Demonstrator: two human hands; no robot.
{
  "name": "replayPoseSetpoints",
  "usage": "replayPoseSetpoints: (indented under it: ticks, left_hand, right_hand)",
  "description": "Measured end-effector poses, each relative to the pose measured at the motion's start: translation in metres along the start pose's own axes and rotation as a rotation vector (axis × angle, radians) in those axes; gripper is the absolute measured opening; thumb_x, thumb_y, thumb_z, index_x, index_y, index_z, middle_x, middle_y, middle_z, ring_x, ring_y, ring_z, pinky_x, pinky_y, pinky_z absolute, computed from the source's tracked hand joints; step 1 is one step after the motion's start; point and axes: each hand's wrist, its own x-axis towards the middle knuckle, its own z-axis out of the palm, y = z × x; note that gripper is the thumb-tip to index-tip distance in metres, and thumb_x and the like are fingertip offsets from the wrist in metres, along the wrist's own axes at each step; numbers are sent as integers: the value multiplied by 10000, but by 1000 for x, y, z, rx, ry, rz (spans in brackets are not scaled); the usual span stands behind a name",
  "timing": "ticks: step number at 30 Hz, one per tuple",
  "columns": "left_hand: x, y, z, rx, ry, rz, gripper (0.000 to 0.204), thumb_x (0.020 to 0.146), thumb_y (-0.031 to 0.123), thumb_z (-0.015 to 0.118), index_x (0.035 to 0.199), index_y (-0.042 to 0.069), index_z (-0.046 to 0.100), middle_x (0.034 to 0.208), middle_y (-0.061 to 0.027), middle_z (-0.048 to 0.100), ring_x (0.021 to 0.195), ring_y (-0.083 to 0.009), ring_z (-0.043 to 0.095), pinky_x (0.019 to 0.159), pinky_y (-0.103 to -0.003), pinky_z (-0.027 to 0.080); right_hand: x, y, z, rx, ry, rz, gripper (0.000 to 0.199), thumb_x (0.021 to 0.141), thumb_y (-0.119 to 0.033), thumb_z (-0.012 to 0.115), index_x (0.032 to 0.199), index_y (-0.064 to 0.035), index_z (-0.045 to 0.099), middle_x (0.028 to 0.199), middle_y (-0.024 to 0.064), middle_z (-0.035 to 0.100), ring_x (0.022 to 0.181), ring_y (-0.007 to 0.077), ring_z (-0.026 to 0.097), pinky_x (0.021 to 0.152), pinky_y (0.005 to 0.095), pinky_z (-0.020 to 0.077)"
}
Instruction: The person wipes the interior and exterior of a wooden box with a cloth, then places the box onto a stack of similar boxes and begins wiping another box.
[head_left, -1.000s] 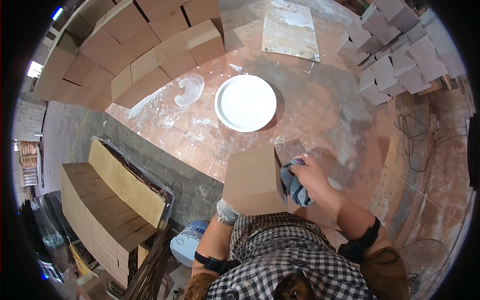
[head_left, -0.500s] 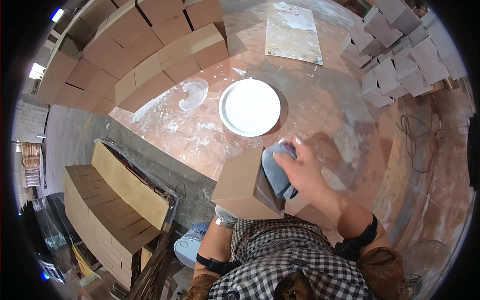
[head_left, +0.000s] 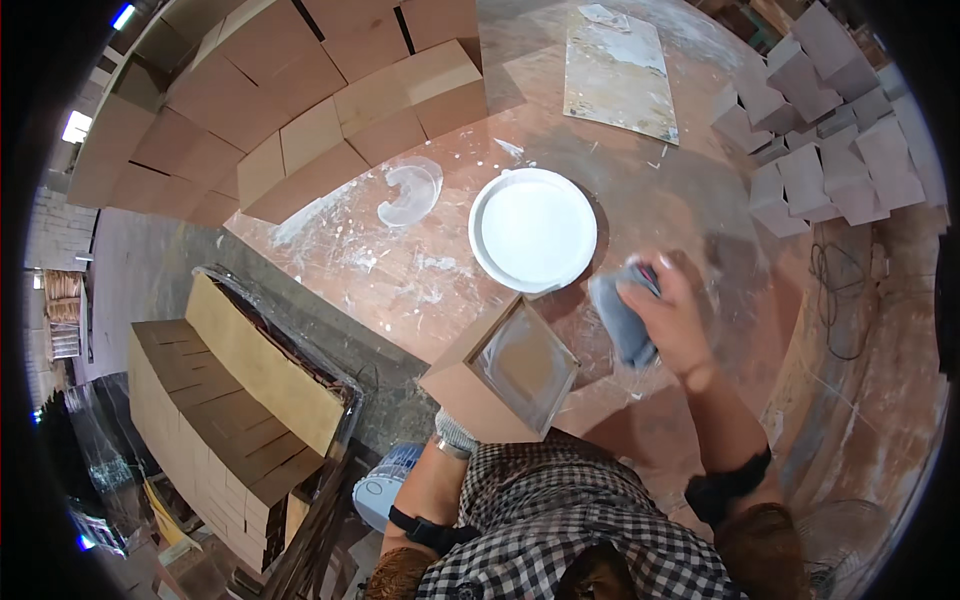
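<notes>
- Landmark for my notes: the white round pan point(head_left: 532, 230), resting on a reddish surface point(head_left: 690, 225) smeared with white.
- Right hand point(head_left: 672, 312), as I see it from here: bare, slightly blurred, fingers closed round a folded grey-blue cloth point(head_left: 622, 318); to the right of the pan and nearer the wearer, raised clear of the box.
- Left hand point(head_left: 455, 432): grey knit glove, beneath the box at its left; fingers hidden, so I cannot tell how far they close.
- Brown cardboard box point(head_left: 465, 395): held tilted on the wearer's side of the pan; I note whitish film around a brown patch on its right-turned face.
- Left of the pan I log a pale crescent shape point(head_left: 410, 192); beyond it, stacked brown boxes point(head_left: 375, 115).
- Beyond the pan, slightly right: a stained pale board point(head_left: 618, 88).
- Far right of the pan: grouped whitish boxes point(head_left: 835, 150) and, nearer the wearer, a looped cable point(head_left: 832, 300).
</notes>
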Motion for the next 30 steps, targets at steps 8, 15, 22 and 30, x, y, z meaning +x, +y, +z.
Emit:
replayPoseSetpoints:
  ticks: [8,15,22,30]
  left_hand:
    - [-11,23,-17,143,18,-7,501,773,218,656,1199,32,468,1128,-84,532,990,-197,517,823,-335,445]
    - [-14,28,-34,180,37,-4,495,774,217,655,1194,31,471,1123,-85,535,986,-199,518,819,-336,447]
    - [0,26,-27,222,8,33,489,774,217,653,1190,30,475,1117,-86,537,983,-201,520,815,-336,449]
    - [20,21,-8,303,-34,95,481,775,217,651,1184,30,480,1111,-87,540,978,-204,522,810,-337,451]
  right_hand:
    - [104,13,55,-1086,128,-73,295,743,-129,528,1006,1,506,842,248,606,808,406,586,741,458,454]
    - [108,7,61,-967,187,-59,323,732,-121,541,1023,18,522,853,210,614,804,336,612,724,404,464]
    - [90,-3,27,110,29,219,312,732,-127,607,1014,-9,550,841,73,574,758,132,533,658,268,436]
    - [74,24,44,-439,252,-188,229,759,-98,590,957,-8,519,743,38,530,622,96,479,572,242,415]
